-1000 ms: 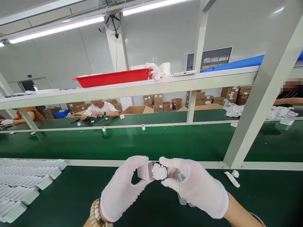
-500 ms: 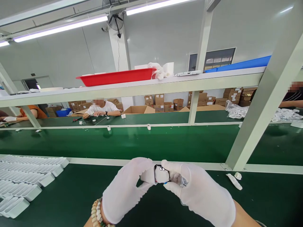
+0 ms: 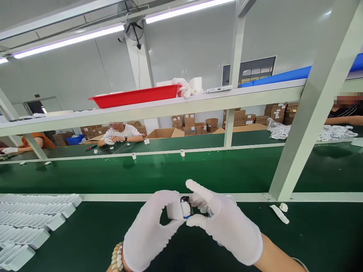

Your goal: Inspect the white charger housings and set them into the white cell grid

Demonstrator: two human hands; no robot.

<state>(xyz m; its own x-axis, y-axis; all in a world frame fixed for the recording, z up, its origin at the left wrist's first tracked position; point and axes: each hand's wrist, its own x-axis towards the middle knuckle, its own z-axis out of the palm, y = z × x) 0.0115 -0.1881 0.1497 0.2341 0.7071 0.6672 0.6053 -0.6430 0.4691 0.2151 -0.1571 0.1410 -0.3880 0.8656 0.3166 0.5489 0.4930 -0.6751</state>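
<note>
A small white housing [image 3: 175,210] with a dark open end is gripped between the thumb and fingers of my left hand [image 3: 154,228], which wears a white glove. The dark end faces right, with white and a bit of blue inside it. My right hand [image 3: 224,224], also gloved, is at that end, its thumb close to the lower edge and its index finger raised. Something clear or greyish shows in the right palm, partly hidden by the fingers; I cannot make out what it is. Both hands are above the dark green table [image 3: 113,211].
Rows of white trays [image 3: 36,219] lie at the left. Two white pieces [image 3: 279,214] sit at the right, beside a slanted post [image 3: 309,124]. Beyond is a green belt [image 3: 159,173] with small white parts. A shelf above holds a red tray [image 3: 136,96]. People sit across.
My right index finger has lifted off the housing, and the right hand has shifted left. The housing has turned slightly in my left hand. The view has shifted a little.
</note>
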